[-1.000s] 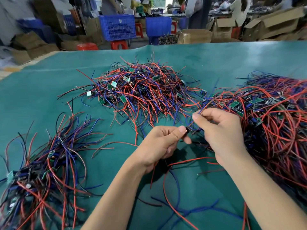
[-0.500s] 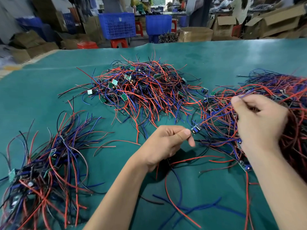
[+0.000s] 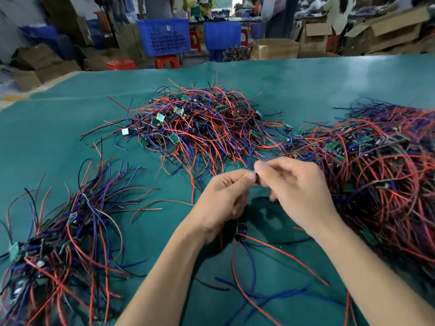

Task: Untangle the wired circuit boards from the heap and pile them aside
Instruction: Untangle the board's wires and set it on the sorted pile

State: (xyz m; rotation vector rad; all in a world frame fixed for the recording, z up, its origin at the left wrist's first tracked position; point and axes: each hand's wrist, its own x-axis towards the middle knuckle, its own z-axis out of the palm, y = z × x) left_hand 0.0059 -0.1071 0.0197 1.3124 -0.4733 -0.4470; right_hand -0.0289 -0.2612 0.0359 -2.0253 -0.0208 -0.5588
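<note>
At centre frame, the left hand [image 3: 221,198] and right hand [image 3: 299,191] are meeting fingertip to fingertip, both pinching a small wired circuit board [image 3: 256,178], its red and blue leads trailing toward the bottom of the frame. The tangled heap [image 3: 376,165] is sprawling at right, the sorted pile [image 3: 58,243] at lower left. The board is likely light and fragile, its wires limp and snag-prone, so gripping the board's edges looks safest.
</note>
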